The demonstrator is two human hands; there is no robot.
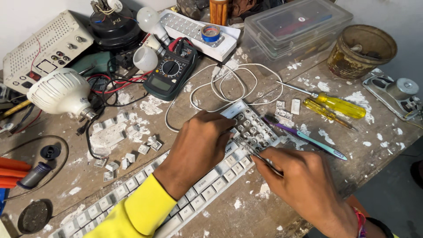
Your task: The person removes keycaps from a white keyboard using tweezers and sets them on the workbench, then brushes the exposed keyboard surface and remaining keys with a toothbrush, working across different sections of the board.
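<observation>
Keyboard [194, 194] lies slantwise across the worn wooden table [282, 207], its long axis running from the near left corner up toward the far right, where its keypad end [253, 128] has many caps missing and the bare sockets show. The left hand [198, 150], in a yellow sleeve, rests on top of the keyboard just short of that bare end, fingers curled down and pressing on the frame. The right hand [304, 185] comes in from the near right, fingers pinched shut around a thin metal tool [257, 154] whose tip points up and left into the stripped keypad, touching it. Both hands meet at that end, with the tool tip nearest the open sockets. Loose white keycaps [128, 145] lie scattered to the left, well apart from the hands, and a yellow screwdriver [339, 105] sits to the far right.
</observation>
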